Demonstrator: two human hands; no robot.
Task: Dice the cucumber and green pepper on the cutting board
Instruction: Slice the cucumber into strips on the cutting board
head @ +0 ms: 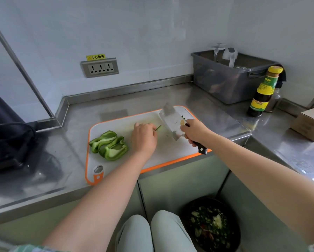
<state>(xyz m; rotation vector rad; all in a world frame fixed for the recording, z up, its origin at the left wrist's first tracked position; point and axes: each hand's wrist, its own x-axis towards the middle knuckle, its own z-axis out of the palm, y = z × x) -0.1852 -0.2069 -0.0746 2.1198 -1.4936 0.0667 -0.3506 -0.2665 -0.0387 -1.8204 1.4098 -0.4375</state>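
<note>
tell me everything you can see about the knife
The knife is a cleaver: broad rectangular steel blade, dark handle. Green flecks and a pale scrap stick to the blade's face. The right hand grips the handle at the blade end. It is held tilted over the right part of the cutting board, just right of the green strip the left hand holds.
</note>
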